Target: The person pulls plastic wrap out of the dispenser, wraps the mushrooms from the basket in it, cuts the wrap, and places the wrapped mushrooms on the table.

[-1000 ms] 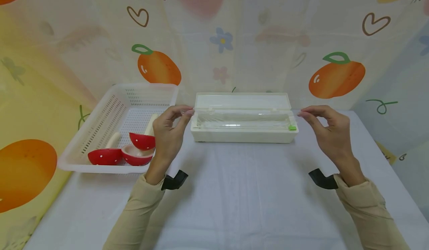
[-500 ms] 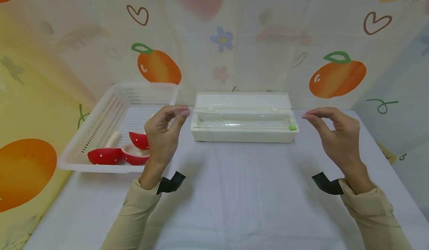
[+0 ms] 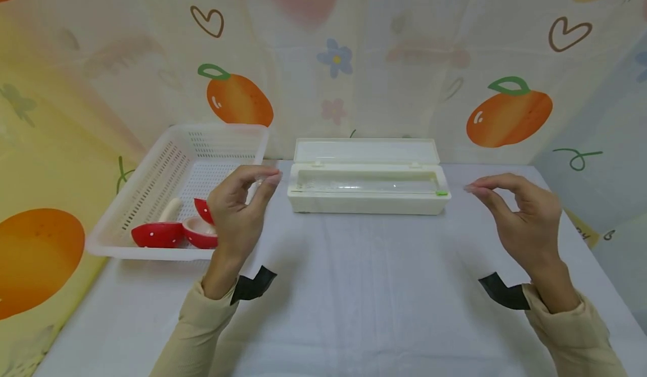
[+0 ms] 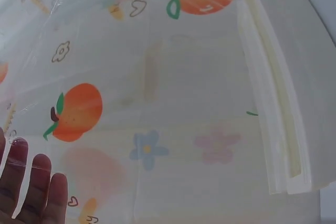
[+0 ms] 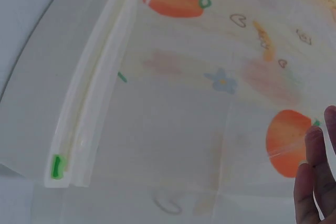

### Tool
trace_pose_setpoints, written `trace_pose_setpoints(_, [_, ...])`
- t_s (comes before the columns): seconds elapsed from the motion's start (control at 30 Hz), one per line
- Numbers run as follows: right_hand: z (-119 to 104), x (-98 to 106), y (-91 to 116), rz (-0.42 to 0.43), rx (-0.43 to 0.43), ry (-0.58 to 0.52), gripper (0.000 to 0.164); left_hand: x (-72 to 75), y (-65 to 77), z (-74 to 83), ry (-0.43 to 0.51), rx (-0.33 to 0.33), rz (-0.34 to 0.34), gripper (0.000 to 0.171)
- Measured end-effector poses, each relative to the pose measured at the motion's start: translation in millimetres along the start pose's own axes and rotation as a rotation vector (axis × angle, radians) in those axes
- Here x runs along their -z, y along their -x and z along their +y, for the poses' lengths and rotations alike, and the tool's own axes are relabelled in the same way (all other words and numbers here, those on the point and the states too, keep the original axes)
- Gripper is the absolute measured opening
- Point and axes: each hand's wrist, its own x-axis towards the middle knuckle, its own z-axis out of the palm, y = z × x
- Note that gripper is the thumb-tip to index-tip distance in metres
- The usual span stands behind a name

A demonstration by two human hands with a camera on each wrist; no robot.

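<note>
A long white cling film dispenser (image 3: pixel 366 205) stands at the back of the table with its lid (image 3: pixel 366 151) raised. At its front right corner is a green slider (image 3: pixel 442 193). My left hand (image 3: pixel 235 214), left of the dispenser, pinches cling film between thumb and index finger. Level with it on the other side, my right hand (image 3: pixel 531 225) pinches film the same way. The sheet is transparent and mostly shows as faint streaks and glints. Both hands are above the table, nearer the front than the dispenser. In the left wrist view, several left fingers (image 4: pixel 39 187) are spread.
A white perforated basket (image 3: pixel 151 252) stands at the left, partly behind my left hand. It holds red dotted bowl-shaped pieces (image 3: pixel 158 235) and a pale handle (image 3: pixel 171 210). A white cloth (image 3: pixel 364 293) covers the table, and a fruit-print curtain (image 3: pixel 394 96) hangs behind.
Both hands have drawn back from the dispenser toward the front and moved wider apart, still pinching the film. The dispenser and basket have stayed in place.
</note>
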Motion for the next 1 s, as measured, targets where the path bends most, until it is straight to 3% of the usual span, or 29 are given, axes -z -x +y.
trace_pose_setpoints(0.3, [-8, 8, 19, -0.014, 0.010, -0.009, 0.052, 8.0, 18.4, 2.9, 0.118, -0.014, -0.060, 0.032])
trace_pose_setpoints(0.4, [-10, 10, 25, -0.028, 0.011, -0.024, 0.051, 11.3, 22.8, 4.4, 0.149, -0.031, -0.092, 0.028])
trace_pose_setpoints(0.63, [-10, 16, 47, -0.141, 0.011, -0.115, 0.043, 21.8, 42.0, 1.8, 0.209, -0.010, -0.292, 0.018])
trace_pose_setpoints(0.8, [-7, 19, 67, -0.236, 0.009, -0.163, 0.032, 29.2, 59.0, -1.8, 0.164, 0.022, -0.416, 0.005])
trace_pose_setpoints(1.0, [-4, 19, 87, -0.375, -0.041, -0.145, 0.005, 35.1, 75.7, -5.5, 0.057, 0.037, -0.508, 0.028])
